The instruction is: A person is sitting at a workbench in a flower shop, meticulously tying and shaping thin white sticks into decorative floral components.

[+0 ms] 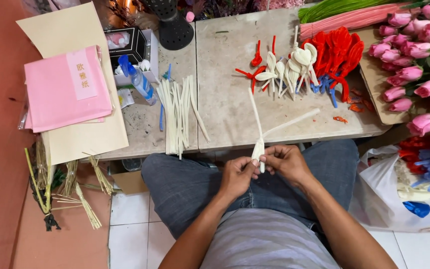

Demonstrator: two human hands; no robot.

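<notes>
Cream fuzzy pipe-cleaner stems (260, 144) pinched at lower centre by both hands.

Left hand (237, 175) and right hand (285, 162) press fingertips on the twisted end, hiding it; pink roses (410, 50) are cut off at the right edge.

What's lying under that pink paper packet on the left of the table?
The pink paper packet rests on a larger tan paper sheet, which overhangs the stone table at its front edge. Whatever sits beneath the packet's middle is covered. Both hands are elsewhere, twisting a white strip.
</notes>
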